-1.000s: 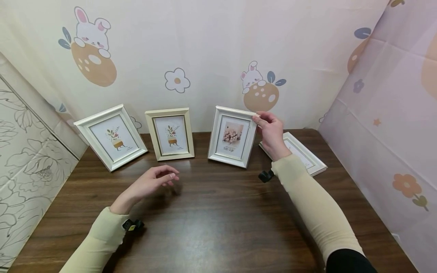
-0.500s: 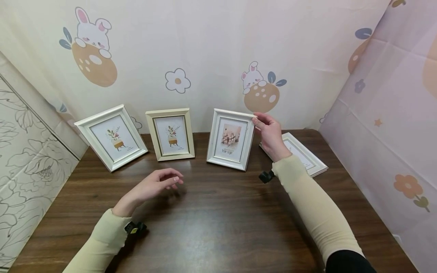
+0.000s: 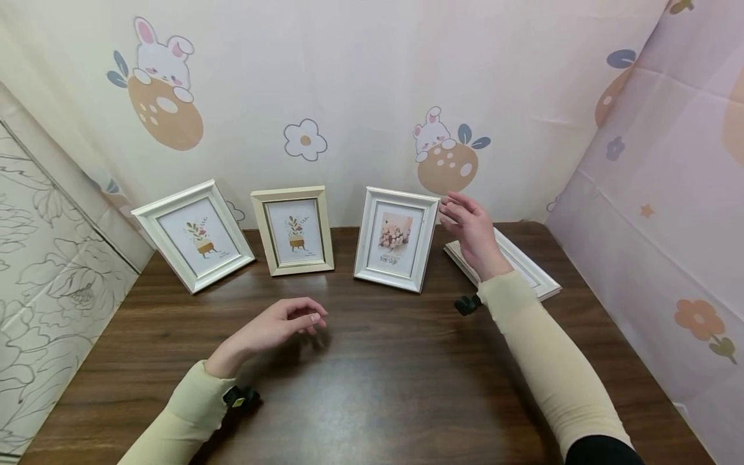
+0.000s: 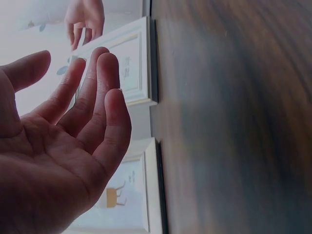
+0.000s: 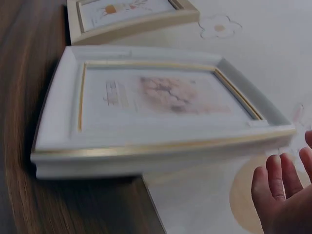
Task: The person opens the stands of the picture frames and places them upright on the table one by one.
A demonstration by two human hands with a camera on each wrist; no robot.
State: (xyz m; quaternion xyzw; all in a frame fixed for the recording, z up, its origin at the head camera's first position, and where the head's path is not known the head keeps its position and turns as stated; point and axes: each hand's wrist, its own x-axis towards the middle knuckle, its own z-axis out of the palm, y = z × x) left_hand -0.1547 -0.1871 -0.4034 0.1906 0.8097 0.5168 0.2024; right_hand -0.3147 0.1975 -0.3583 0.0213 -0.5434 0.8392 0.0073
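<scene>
A white photo frame with a picture of pink flowers (image 3: 396, 239) stands upright near the back of the table, right of centre. Beside its upper right corner is my right hand (image 3: 473, 236), its fingers loosely bent around nothing. The right wrist view shows a gap between those fingers (image 5: 275, 178) and the white frame (image 5: 161, 151). My left hand (image 3: 279, 329) hovers above the wooden table (image 3: 372, 387), relaxed and holding nothing. Nearest to it stands a cream photo frame (image 3: 293, 266) with a plant picture.
At the left, a white photo frame (image 3: 194, 236) stands tilted, with a similar plant picture. Flat on the table at the right lie white photo frames (image 3: 531, 261), partly hidden by my right arm. A printed curtain (image 3: 360, 77) hangs behind the table.
My right hand has let go of the white frame's upper corner and moved slightly right. The frame had shifted slightly while held and now stands unheld. My left hand has drifted right and nearer to me.
</scene>
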